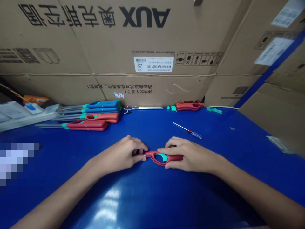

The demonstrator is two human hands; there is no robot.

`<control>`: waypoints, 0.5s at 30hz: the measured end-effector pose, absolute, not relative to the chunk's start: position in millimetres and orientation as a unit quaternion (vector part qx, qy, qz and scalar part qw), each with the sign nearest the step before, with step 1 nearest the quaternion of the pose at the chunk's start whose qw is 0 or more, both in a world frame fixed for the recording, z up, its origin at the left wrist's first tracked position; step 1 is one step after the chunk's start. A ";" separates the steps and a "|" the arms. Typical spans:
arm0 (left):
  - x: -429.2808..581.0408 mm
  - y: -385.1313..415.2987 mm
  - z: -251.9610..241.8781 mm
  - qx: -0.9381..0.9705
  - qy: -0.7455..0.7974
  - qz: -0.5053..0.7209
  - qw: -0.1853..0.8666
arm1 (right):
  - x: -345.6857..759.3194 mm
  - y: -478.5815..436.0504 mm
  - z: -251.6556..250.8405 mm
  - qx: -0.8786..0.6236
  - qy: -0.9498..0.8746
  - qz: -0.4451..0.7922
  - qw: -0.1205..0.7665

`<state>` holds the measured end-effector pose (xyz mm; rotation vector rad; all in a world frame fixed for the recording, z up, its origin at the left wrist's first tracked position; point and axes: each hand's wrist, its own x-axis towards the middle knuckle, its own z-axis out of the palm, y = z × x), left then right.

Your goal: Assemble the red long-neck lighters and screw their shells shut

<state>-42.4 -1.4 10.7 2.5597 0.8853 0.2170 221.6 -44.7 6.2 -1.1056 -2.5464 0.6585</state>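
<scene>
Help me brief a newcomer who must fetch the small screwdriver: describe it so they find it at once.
Start at the blue table walled by cardboard boxes. Just beyond the right hand, which grips the red lighter, lies the small screwdriver by itself. Unlike the chunky red and blue lighters around it, it is a thin metal shaft with a clear handle.

Red lighter (152,155) (teal trigger (163,156)), glossy blue table (152,197), brown cardboard boxes (95,38), black print
</scene>
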 end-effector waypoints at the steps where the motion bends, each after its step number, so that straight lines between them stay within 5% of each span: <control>1: -42.6 -1.7 10.8 0.921 0.319 0.074 0.210 | 221.7 -44.2 6.1 -0.382 -0.884 0.227 0.144; 15: -42.7 -0.3 8.5 0.912 0.337 0.063 0.225 | 222.5 -43.3 6.4 -0.371 -0.885 0.223 0.173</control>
